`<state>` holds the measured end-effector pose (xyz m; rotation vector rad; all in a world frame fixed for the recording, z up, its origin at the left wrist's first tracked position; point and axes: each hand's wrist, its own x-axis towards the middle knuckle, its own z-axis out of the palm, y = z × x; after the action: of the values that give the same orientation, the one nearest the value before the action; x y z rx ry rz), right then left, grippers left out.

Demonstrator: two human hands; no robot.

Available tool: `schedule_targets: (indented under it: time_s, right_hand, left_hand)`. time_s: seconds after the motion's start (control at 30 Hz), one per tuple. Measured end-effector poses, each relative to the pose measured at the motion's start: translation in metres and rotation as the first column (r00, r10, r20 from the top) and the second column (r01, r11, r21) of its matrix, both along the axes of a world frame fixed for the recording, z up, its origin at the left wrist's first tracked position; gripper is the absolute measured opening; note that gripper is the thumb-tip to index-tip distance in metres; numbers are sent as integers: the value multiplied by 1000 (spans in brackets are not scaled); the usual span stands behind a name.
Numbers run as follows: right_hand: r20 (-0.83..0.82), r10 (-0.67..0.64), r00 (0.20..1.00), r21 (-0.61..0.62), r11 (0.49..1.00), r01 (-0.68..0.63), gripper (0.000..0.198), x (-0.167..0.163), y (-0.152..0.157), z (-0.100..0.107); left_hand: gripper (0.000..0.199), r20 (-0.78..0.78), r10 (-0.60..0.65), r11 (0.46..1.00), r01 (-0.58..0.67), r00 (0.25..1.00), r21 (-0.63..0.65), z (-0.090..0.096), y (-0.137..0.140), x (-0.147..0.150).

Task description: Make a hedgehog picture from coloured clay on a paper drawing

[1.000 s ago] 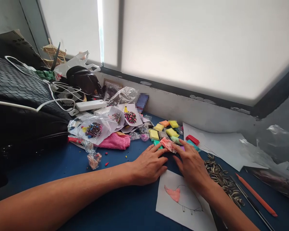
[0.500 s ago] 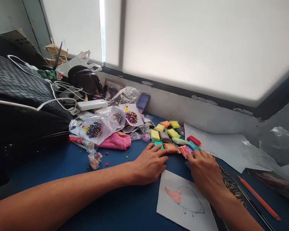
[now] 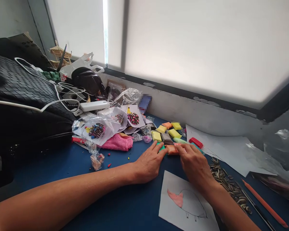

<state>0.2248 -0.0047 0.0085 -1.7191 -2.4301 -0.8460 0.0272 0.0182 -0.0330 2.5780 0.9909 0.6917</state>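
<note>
Lay on a dark blue table (image 3: pixel 125 208): yellow, orange, green and red clay packets (image 3: pixel 173 133). Nearby showed a pink cloth (image 3: pixel 117 142), a black woven bag (image 3: pixel 16 86) and black-and-white striped seeds (image 3: pixel 227 184).
</note>
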Motion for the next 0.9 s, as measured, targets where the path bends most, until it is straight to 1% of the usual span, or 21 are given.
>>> schedule_targets:
  time_s: [0.07, 0.13, 0.27, 0.37, 0.47, 0.57, 0.67, 0.73, 0.8, 0.9]
  right_hand:
    - [-14, 61, 998, -26, 998, -62, 32, -5, 1, -3]
    - [-29, 95, 995, -49, 994, -96, 33, -9, 2, -5]
    - [-59, 112, 992, -88, 989, -117, 32, -14, 11, -3]
    - [-104, 118, 988, -105, 986, -129, 31, -16, 17, -2]
    - [-201, 137, 970, -98, 982, -159, 31, -14, 19, -1]
    - [-363, 140, 921, -47, 985, -168, 31, -8, 18, 1]
    - [-563, 130, 816, -4, 987, -160, 32, -2, 16, 5]
    - [-699, 110, 707, -11, 986, -165, 32, 0, 13, 9]
    - [-823, 64, 564, -46, 983, -179, 33, 1, 9, 14]
    - [-950, -50, 309, -119, 971, -209, 36, 1, 3, 19]
  left_hand:
    - [70, 34, 6, 1000, -6, 999, -13, -2, 1, 0]
    - [71, 80, 21, 1000, -19, 997, -21, -3, 1, 1]
    - [64, 155, 57, 997, -49, 986, -59, -3, 2, 2]
    - [63, 198, 73, 995, -56, 978, -86, -3, 1, 3]
    - [65, 231, 82, 993, -59, 969, -107, -3, 0, 4]
    - [66, 245, 85, 990, -54, 966, -133, -4, 2, 4]
    - [67, 247, 74, 987, -35, 966, -158, -5, 3, 3]
    - [68, 250, 69, 985, -26, 966, -172, -5, 3, 3]
    - [69, 255, 69, 982, -21, 964, -186, -4, 2, 1]
    - [70, 272, 58, 979, -1, 961, -203, -3, 0, -1]
